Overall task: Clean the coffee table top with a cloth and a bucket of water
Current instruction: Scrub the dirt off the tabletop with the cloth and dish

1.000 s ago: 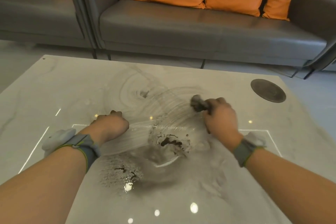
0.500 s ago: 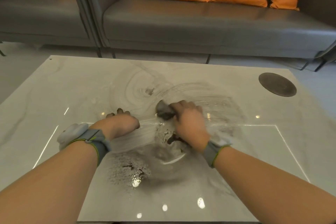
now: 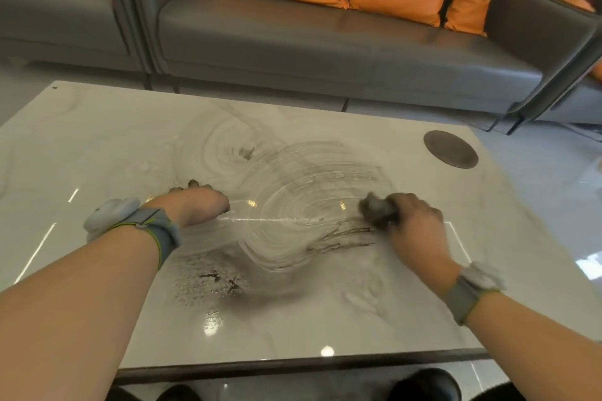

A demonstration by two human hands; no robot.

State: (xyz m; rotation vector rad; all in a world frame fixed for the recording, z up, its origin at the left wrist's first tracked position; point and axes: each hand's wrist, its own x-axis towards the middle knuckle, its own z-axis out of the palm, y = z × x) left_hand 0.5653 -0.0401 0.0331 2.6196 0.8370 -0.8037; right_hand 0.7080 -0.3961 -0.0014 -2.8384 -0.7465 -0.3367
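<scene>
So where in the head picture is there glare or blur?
Head view: small bright lamp reflections dot the glossy table top, one near the front edge; the right hand gripping the cloth is motion-blurred; the left hand looks sharper; the edges bend from the wide lens.
</scene>
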